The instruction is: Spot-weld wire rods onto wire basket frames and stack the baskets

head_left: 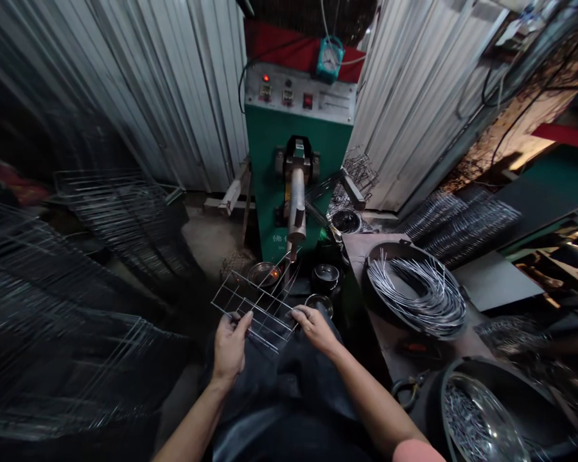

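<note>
As you hold it out in both hands, the wire rack (255,308) sits above your lap, its far end angled toward what looks like a green spot-welding machine (274,154) and short of the machine's electrode arm (296,205). Your left hand (230,346) has the rack's left edge, fingers (237,324) curled around the wires. Your right hand (315,327) takes the right edge, fingers (304,314) closed over it the same way. Small steel bowls (264,274) sit just beyond the rack at the machine's foot. To your right, a black tub of bent wire lengths (417,292) rests on the worktop (366,253), and finished-looking wire racks (120,224) are stacked to your left. From here, it looks like you're at the positioning step, with no wire under the electrode yet. Your next move calls for lining up a wire crossing beneath the electrode while you keep both grips firm and the rack level.
</note>
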{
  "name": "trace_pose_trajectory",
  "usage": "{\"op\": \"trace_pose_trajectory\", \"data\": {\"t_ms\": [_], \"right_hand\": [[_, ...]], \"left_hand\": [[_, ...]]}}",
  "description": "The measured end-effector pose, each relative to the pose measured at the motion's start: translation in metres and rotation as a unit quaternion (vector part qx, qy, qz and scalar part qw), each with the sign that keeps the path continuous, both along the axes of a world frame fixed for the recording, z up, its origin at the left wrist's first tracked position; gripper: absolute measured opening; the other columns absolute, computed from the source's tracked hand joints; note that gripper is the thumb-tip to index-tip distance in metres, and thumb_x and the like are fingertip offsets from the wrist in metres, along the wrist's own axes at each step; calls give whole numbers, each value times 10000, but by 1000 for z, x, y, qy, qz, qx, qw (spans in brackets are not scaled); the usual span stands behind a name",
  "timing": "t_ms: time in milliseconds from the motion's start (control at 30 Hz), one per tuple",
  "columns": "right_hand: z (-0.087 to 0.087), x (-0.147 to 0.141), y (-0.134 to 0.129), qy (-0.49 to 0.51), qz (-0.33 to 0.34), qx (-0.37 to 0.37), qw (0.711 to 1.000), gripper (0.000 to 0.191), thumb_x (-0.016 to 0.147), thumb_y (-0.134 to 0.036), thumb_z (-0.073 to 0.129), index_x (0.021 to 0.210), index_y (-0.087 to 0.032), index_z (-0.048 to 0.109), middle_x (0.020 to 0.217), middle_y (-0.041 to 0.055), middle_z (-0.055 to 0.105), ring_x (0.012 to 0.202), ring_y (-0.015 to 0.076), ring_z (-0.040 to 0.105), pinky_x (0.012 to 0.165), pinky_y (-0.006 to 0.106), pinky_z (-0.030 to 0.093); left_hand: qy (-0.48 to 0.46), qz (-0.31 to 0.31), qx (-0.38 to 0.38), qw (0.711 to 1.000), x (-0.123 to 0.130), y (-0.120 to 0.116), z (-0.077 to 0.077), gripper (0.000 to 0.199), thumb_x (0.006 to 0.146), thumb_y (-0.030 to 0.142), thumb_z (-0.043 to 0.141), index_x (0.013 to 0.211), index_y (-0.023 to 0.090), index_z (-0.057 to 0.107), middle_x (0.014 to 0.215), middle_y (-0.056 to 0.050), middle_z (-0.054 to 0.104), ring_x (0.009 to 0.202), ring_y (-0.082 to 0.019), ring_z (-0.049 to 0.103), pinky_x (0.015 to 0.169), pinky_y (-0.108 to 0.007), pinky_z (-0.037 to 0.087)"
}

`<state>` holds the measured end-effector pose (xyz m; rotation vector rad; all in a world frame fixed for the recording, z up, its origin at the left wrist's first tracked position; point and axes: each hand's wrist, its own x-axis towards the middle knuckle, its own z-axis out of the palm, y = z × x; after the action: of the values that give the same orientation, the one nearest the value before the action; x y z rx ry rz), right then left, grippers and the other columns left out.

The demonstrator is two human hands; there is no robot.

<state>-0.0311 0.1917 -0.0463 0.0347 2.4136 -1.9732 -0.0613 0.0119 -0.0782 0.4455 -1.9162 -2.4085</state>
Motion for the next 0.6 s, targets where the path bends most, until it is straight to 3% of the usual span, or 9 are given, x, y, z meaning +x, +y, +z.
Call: {"op": "trace_pose_trajectory", "data": {"t_ms": [200,433,500,600], "right_hand": [[-2,1,-6,-6,4,-9,1000,332,829,-475,488,735,-192,634,685,6,596,658,149,522,642,247,385],[-14,12,-14,-2,-18,6,1000,383,790,-555,499,749,-213,664,710,32,624,706,202,565,668,299,437],[-20,30,-12,-19,3,16,1000,387,787,-565,495,829,-232,688,809,60,664,810,246,599,746,347,463],[-25,47,6,-42,44,68,996,382,766,-565,523,969,-286,686,1004,94,663,1015,304,572,847,424,467]], "left_hand": [[-4,-8,-8,1000,-3,-6,4,390,597,433,731,741,172,481,595,60,487,526,-82,451,534,-215,370],[28,-10,-45,999,-13,-10,-6,368,583,419,727,735,179,493,616,58,474,558,-101,456,569,-235,380],[53,-11,-83,995,-1,-12,-1,293,628,380,694,712,179,498,614,49,474,577,-107,443,579,-239,366],[83,-5,-134,987,21,-17,21,213,654,314,664,672,183,497,624,37,486,611,-116,430,600,-243,357]]}}
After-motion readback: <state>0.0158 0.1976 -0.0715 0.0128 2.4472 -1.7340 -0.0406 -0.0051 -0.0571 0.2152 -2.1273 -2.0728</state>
